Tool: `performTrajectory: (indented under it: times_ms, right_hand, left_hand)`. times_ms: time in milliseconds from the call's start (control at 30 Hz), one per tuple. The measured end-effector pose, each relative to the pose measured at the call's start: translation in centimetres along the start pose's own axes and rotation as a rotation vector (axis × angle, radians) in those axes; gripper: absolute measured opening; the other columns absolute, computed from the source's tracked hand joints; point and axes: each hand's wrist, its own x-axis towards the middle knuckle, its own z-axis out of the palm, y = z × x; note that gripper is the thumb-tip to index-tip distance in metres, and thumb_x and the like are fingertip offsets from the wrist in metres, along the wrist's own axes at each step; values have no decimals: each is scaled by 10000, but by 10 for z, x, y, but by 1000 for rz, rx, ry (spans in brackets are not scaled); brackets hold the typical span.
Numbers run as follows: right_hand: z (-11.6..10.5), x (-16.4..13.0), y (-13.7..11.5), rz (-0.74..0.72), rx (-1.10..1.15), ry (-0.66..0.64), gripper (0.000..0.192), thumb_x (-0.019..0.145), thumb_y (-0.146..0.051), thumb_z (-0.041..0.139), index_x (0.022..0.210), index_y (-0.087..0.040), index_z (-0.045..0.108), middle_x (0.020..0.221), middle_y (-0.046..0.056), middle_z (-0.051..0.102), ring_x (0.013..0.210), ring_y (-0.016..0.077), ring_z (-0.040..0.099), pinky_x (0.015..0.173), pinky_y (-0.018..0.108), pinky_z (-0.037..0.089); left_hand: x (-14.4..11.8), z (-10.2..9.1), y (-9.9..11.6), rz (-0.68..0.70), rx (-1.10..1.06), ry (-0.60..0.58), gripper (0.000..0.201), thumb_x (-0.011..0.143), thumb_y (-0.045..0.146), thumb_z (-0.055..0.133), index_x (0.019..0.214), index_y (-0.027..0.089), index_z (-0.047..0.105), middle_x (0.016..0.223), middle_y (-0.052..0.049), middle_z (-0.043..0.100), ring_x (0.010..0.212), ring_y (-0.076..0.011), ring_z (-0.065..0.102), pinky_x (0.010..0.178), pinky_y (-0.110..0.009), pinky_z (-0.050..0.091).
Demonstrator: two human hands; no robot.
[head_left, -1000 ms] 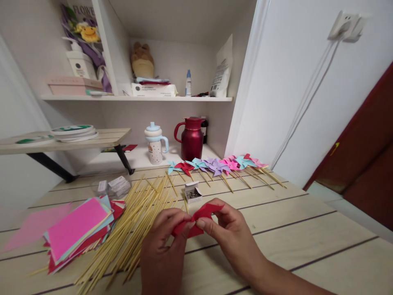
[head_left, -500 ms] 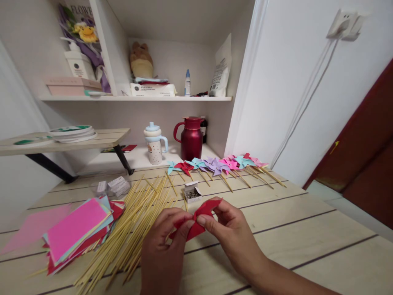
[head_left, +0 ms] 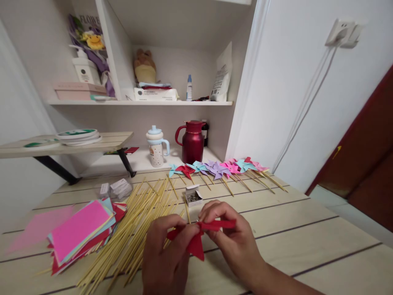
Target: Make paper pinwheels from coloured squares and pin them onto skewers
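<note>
Where both hands' fingers point(head_left: 193, 231) meet, red paper point(head_left: 198, 242).

The red paper piece point(head_left: 199, 237) is a small sheet of matte red paper, partly folded into pointed flaps, held just above the wooden table at the low centre of the head view. One flap runs out flat toward 3 o'clock as a narrow strip; another hangs down toward 6 o'clock as a sharp triangle; a third pokes out toward 9 o'clock, mostly hidden. The left hand point(head_left: 167, 256) pinches it from the 9 o'clock side, fingertips closed on the middle. The right hand point(head_left: 231, 241) grips it from the 3 o'clock side, thumb and forefinger meeting at the centre.
</note>
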Motion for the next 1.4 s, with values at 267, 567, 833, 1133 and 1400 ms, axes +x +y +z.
performTrajectory:
  times_ms: [267, 567, 833, 1133, 1400]
  right_hand:
    - [-6, 3, -21, -519, -225, -80, 43, 935, -273, 552, 944, -263, 593, 794, 44, 702, 763, 227, 658, 814, 463, 483]
    - [-11, 2, -16, -523, -265, -53, 210, 897, -146, 560, 1053, -282, 587, 823, 44, 702, 824, 240, 661, 868, 497, 469]
    - [-16, 5, -19, -555, -375, -110, 161, 901, -182, 570, 1023, -258, 641, 821, 49, 715, 818, 243, 669, 914, 490, 436]
    - [-18, 6, -27, -561, -466, -138, 156, 853, -148, 587, 969, -244, 629, 775, 41, 700, 762, 232, 664, 892, 474, 459]
    - [-18, 5, -19, -564, -368, -137, 200, 863, -130, 605, 1017, -258, 620, 835, 44, 728, 832, 241, 679, 922, 506, 446]
  left_hand:
    - [3, -6, 0, 60, 58, 46, 207, 849, 152, 641, 1027, 246, 689, 956, -45, 605, 902, -172, 615, 816, -282, 532]
    - [4, -4, 3, 38, -6, 2, 257, 839, 127, 632, 1069, 236, 668, 976, -50, 608, 895, -162, 617, 754, -253, 550]
    - [3, -9, 7, 77, -25, -15, 240, 850, 128, 606, 1062, 219, 673, 936, -60, 656, 898, -184, 622, 795, -307, 537]
    - [22, -14, 18, 168, 41, 83, 218, 863, 120, 573, 983, 244, 706, 832, -16, 724, 784, -154, 660, 771, -293, 519]
    - [24, -14, 17, 186, 31, 95, 190, 870, 88, 553, 921, 187, 707, 832, -34, 703, 819, -147, 616, 825, -287, 481]
